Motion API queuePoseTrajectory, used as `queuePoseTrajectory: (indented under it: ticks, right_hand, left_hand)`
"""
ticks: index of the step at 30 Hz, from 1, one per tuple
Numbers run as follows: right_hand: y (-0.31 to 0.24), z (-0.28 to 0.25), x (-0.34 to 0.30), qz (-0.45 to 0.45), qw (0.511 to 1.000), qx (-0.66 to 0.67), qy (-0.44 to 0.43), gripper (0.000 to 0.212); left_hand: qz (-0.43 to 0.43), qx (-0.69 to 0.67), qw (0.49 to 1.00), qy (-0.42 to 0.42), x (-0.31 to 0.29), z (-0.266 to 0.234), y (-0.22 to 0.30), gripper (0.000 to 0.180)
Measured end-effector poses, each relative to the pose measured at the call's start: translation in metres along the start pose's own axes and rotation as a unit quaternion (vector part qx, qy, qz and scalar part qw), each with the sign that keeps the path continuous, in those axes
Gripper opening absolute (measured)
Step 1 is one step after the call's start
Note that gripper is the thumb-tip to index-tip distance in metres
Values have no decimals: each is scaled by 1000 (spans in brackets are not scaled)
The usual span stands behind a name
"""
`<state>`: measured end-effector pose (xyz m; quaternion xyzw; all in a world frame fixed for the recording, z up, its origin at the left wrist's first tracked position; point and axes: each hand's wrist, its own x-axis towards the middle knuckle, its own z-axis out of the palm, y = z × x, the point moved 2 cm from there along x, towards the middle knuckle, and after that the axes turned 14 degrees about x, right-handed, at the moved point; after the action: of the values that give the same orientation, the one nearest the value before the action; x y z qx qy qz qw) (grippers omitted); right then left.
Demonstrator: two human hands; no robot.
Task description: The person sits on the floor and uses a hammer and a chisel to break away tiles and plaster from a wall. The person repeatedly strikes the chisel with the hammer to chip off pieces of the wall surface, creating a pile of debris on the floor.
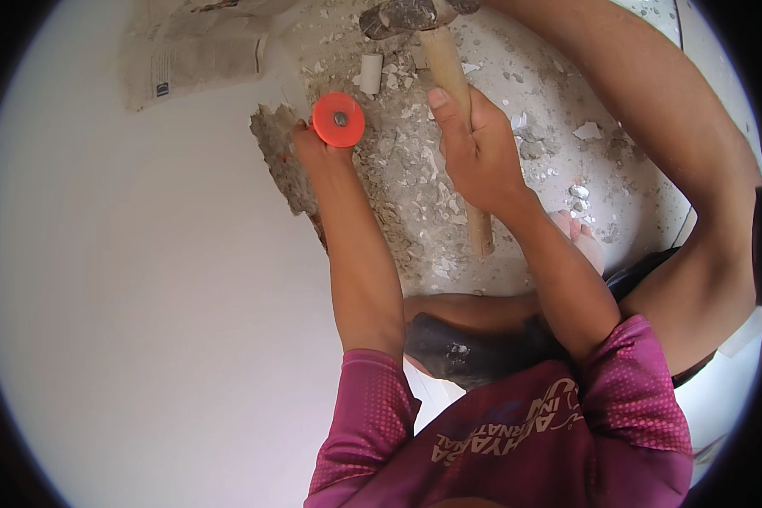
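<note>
My left hand [315, 146] is closed around a chisel [339, 119] with a round orange-red hand guard. The guard faces up and hides most of the fingers and the tool's shaft. The hand is beside a broken, rough patch [279, 157] in the white wall [144, 279]; whether the chisel's tip touches it is hidden. My right hand [484, 157] grips a hammer [445, 63] by its wooden handle, thumb along the wood. The dusty metal hammer head is beyond the hand at the top edge, up and to the right of the chisel guard and apart from it.
Broken plaster and grey rubble [398, 178] cover the floor between wall and legs. A short white cylinder [370, 74] stands among the pieces. A sheet of printed paper [199, 63] is at the upper left. My bent legs and bare foot [582, 239] are on the right.
</note>
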<state>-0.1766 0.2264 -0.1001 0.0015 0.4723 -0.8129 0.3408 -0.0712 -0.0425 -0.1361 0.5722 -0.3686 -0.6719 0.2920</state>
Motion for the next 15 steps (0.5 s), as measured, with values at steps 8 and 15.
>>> queuePoseTrajectory:
  ticks: [8,15]
  right_hand:
    - [0,-2,-4,43,996,80,27,35]
    - [-20,-7,-2,33,992,106,51,39]
  left_hand:
    - [49,-21,998,44,2,30,34,16]
    - [94,1,990,109,-6,39,23,17]
